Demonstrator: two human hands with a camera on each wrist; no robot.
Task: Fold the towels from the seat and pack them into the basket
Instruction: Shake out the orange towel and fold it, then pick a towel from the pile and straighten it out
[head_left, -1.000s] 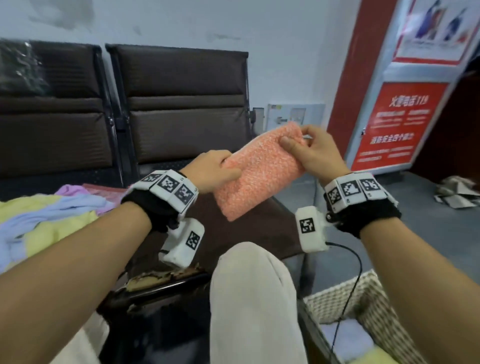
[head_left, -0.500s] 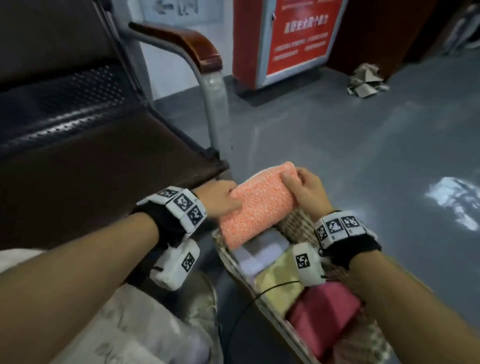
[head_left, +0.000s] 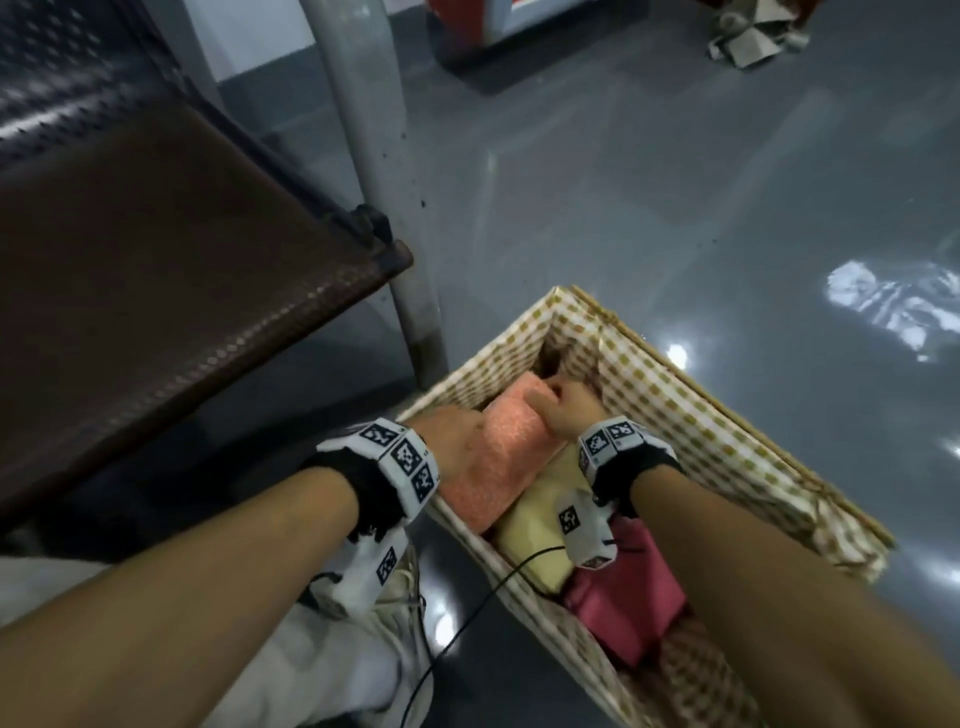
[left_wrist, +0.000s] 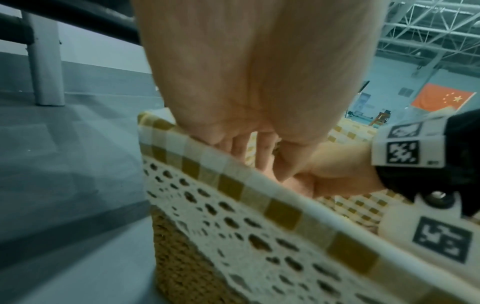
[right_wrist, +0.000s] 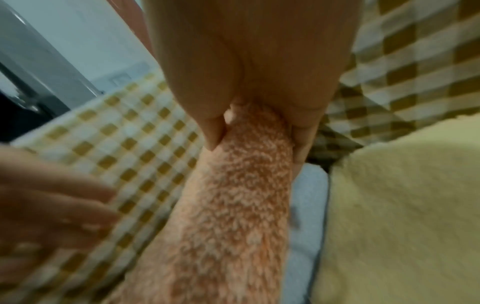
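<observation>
While the brown seat (head_left: 156, 291) fills the upper left of the head view and its grey metal leg (head_left: 384, 197) runs down the middle, both hands work inside the basket (head_left: 727, 431) at lower centre. At the left, the left hand (head_left: 457, 436) lies against the near side of the folded orange towel (head_left: 504, 457), just inside the basket's left rim; in the left wrist view its fingers (left_wrist: 262, 152) reach down straight behind the checked lining, so the hand looks relaxed against the cloth rather than gripping it, though blur and the rim hide the fingertips. The orange towel stands on edge in the far left part of the basket, leaning along the left wall. To its right lies a pale yellow towel (head_left: 535, 535), and the right wrist view shows a strip of light blue towel (right_wrist: 306, 205) between the orange and the yellow ones. Further right, the right hand (head_left: 563, 405) holds the top far end of the orange towel, thumb on one face and fingers curled on the other, pinching it. At the lower right of the basket a dark pink towel (head_left: 623, 608) sits just beside the yellow one. Crumpled paper (head_left: 753, 41) lies on the grey floor (head_left: 623, 182) at upper right.
</observation>
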